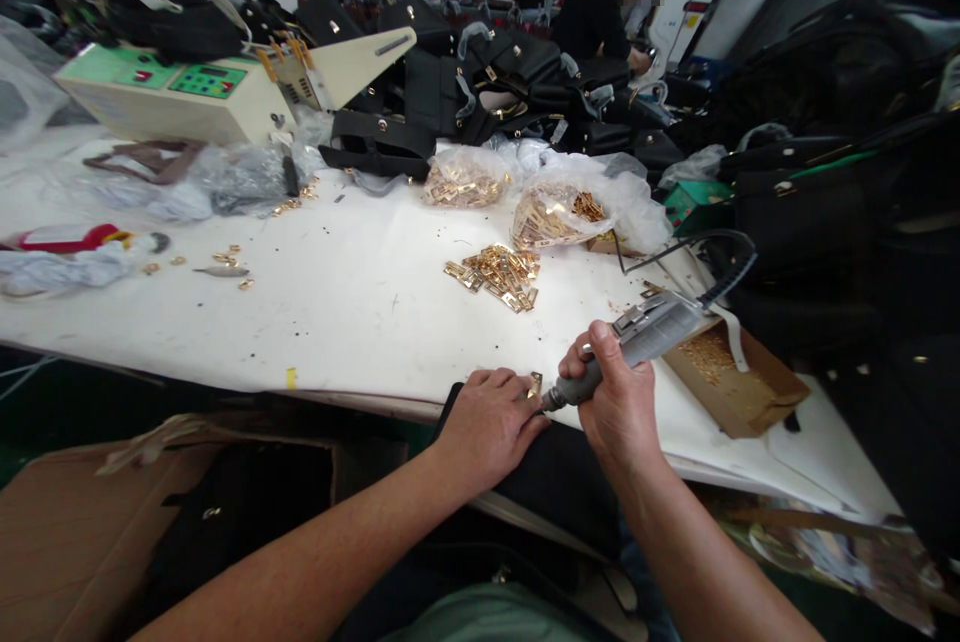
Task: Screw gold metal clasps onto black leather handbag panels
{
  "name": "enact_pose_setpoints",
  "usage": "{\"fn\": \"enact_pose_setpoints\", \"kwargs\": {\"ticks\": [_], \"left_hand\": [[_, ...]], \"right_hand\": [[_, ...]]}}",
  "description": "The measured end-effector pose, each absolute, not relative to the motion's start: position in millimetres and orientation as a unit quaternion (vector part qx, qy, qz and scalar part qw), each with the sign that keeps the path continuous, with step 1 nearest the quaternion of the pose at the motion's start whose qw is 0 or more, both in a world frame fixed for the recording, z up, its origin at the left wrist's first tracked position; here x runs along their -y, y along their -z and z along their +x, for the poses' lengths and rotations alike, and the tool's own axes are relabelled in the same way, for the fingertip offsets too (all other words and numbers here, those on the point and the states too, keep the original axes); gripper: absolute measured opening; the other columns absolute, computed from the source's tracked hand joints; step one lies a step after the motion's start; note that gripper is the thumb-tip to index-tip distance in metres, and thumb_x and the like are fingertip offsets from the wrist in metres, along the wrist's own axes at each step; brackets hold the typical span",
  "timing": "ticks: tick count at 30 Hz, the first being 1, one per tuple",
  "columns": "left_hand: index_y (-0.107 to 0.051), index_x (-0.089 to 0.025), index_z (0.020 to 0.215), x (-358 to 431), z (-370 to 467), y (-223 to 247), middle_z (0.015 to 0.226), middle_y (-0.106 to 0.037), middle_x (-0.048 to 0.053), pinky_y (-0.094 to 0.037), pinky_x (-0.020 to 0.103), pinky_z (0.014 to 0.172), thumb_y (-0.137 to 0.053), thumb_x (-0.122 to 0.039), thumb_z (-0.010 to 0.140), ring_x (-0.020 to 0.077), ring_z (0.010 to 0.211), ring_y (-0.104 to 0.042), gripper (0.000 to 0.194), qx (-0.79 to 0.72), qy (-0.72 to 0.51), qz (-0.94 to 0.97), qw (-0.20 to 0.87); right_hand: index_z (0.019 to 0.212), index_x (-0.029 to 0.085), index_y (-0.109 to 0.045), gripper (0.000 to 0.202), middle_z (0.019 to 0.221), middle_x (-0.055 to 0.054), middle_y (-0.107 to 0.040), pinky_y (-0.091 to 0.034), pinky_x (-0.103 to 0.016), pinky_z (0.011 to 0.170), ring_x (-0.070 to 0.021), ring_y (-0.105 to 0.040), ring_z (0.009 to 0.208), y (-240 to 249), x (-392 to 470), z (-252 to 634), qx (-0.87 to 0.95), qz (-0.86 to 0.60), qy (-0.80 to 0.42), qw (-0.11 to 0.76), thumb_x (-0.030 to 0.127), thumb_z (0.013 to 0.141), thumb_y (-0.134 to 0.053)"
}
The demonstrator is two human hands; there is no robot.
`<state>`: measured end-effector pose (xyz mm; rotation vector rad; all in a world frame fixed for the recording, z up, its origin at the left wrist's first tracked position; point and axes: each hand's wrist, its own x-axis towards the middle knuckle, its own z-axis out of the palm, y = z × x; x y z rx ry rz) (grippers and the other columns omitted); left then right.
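Observation:
My right hand [619,402] is wrapped round a grey electric screwdriver [664,327], thumb on top, its cable running off to the back right. The tool's tip points left and down at a small gold metal fitting [535,386] on a black bag [574,477]. My left hand [487,430] grips the bag at the table's front edge, fingers together beside the fitting and close to the tip. Whether the tip touches a screw is hidden by my fingers. A heap of gold metal plates [499,274] lies just beyond my hands.
Plastic bags of gold fittings [559,212] stand behind the heap. A cardboard box [772,387] of small gold parts is at right. A cream machine with green panels [180,97] occupies the back left. Black bags [435,72] pile up behind, where another person [596,7] works.

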<state>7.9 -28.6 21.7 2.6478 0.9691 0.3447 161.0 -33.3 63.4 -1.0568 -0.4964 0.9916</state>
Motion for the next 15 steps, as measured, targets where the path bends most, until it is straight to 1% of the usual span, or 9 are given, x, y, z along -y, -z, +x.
{"fn": "enact_pose_setpoints", "kwargs": {"ticks": [8, 12, 15], "left_hand": [[-0.065, -0.028, 0.121, 28.9, 8.5, -21.3, 0.126, -0.066, 0.002, -0.043, 0.045, 0.091, -0.053, -0.039, 0.102, 0.0243, 0.113, -0.056, 0.025, -0.338, -0.114, 0.922, 0.151], [-0.065, -0.028, 0.122, 28.5, 8.1, -23.0, 0.128, -0.066, 0.002, -0.043, 0.045, 0.092, -0.054, -0.039, 0.102, 0.0243, 0.113, -0.056, 0.025, -0.339, -0.112, 0.921, 0.154], [-0.066, -0.028, 0.121, 28.4, 8.2, -24.2, 0.126, -0.067, 0.001, -0.043, 0.045, 0.091, -0.054, -0.039, 0.102, 0.0246, 0.113, -0.056, 0.024, -0.339, -0.109, 0.920, 0.162]], "right_hand": [[0.072, 0.019, -0.052, 0.041, 0.060, 0.006, -0.050, -0.040, -0.023, 0.048, -0.0098, -0.046, 0.050, -65.7, 33.2, 159.3, 0.227, -0.490, -0.441, 0.717, 0.046, 0.078, -0.083], [0.072, 0.020, -0.052, 0.042, 0.059, 0.006, -0.050, -0.040, -0.023, 0.048, -0.0102, -0.047, 0.050, -66.6, 34.0, 159.4, 0.232, -0.493, -0.442, 0.713, 0.047, 0.078, -0.083], [0.072, 0.019, -0.052, 0.041, 0.059, 0.006, -0.050, -0.040, -0.023, 0.048, -0.0098, -0.046, 0.050, -66.3, 34.8, 160.6, 0.235, -0.489, -0.442, 0.715, 0.045, 0.078, -0.083]]}}
